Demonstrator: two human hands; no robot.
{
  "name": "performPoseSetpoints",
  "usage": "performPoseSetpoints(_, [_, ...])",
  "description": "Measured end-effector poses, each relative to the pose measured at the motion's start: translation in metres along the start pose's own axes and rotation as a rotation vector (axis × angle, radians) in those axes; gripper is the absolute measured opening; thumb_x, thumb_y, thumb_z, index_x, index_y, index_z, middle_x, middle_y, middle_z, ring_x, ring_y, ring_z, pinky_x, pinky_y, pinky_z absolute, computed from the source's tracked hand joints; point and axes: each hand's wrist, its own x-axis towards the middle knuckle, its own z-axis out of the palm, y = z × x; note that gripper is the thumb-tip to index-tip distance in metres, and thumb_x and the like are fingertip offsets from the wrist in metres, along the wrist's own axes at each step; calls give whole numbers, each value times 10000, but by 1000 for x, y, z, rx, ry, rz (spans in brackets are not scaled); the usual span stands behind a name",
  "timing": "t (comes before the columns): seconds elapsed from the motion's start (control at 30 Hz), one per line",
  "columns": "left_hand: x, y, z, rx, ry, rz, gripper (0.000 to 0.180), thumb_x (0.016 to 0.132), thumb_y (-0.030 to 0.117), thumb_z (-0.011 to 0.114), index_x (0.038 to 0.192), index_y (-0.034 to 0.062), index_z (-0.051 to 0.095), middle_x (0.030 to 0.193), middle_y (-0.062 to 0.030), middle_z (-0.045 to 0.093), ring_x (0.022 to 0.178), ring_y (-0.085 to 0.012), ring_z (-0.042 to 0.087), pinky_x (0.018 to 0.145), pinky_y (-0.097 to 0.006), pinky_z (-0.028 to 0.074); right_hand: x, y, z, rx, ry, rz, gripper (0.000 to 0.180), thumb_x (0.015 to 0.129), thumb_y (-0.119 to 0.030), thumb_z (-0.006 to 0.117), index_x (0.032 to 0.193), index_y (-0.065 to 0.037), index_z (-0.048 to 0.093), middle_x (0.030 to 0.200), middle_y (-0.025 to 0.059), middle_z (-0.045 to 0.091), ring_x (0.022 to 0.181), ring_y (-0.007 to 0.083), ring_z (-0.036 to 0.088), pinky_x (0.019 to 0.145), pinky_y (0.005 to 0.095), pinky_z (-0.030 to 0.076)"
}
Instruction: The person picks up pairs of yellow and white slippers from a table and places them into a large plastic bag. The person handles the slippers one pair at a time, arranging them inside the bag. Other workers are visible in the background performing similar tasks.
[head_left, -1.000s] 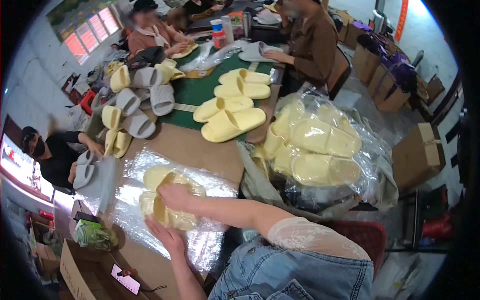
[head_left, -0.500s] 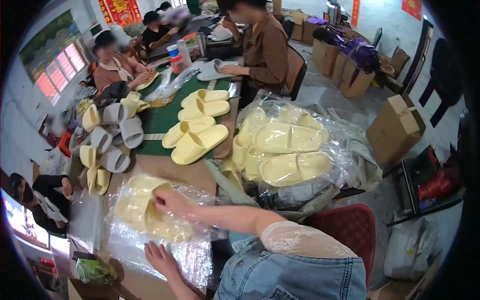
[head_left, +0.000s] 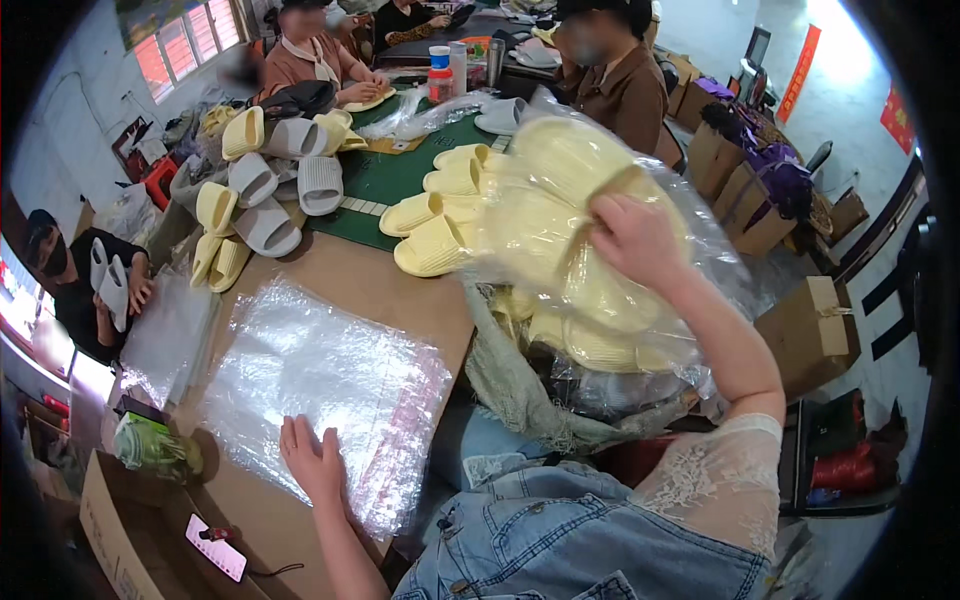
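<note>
My right hand (head_left: 638,240) grips a pair of yellow slippers (head_left: 560,170) in a clear plastic bag, lifted over an open sack (head_left: 515,385) right of the table. Inside that sack lie more bagged yellow slippers (head_left: 598,345), partly hidden by the held pair. Fingers spread, my left hand (head_left: 315,462) lies flat on a stack of clear plastic bags (head_left: 305,345) on the brown tabletop. Several unbagged yellow slippers (head_left: 430,250) stand in a row on the green mat, their right ends covered by the lifted bag.
Grey slippers (head_left: 270,228) and yellow ones are heaped at the table's left. A phone (head_left: 215,548) lies near a cardboard box (head_left: 110,520) at lower left. Co-workers sit across the table and at the left, one holding light slippers (head_left: 108,285). Cartons (head_left: 810,335) stand at right.
My right hand has carried the bagged yellow slippers up and right, from the stack of plastic bags to above the sack. My left hand stays on the stack. The view has shifted.
</note>
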Motion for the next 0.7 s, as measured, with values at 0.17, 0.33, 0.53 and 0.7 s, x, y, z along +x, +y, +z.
performPoseSetpoints(0.17, [7, 1, 0, 16, -35, 39, 553, 820, 264, 664, 1272, -34, 548, 1420, -254, 430, 1330, -411, 360, 1106, -482, 281, -55, 58, 14, -136, -582, -2, 197, 809, -238, 617, 887, -57, 604, 824, 142, 616, 771, 341, 619, 705, 467, 488])
performPoseSetpoints(0.33, [1, -13, 3, 37, -40, -15, 551, 812, 219, 658, 1287, -31, 532, 1424, -257, 415, 1313, -417, 368, 1095, -485, 287, -64, 71, 66, -15, -570, -125, 152, 788, -224, 620, 858, -93, 656, 934, 121, 622, 945, 311, 593, 811, 445, 486])
performPoseSetpoints(0.53, [5, -10, 7, 18, -31, 45, 549, 822, 215, 680, 1296, -18, 531, 1423, -241, 421, 1324, -399, 361, 1099, -478, 285, -46, 57, 107, -37, -681, -297, 140, 719, -197, 650, 818, -105, 686, 892, 114, 634, 935, 305, 601, 793, 431, 492])
performPoseSetpoints(0.7, [1, -14, 1, 48, -36, 42, 536, 811, 204, 680, 1276, -23, 539, 1411, -245, 433, 1312, -408, 374, 1093, -478, 294, -30, 63, 134, -164, -1069, -152, 230, 649, -204, 654, 833, -75, 704, 863, 159, 679, 857, 358, 653, 732, 474, 510])
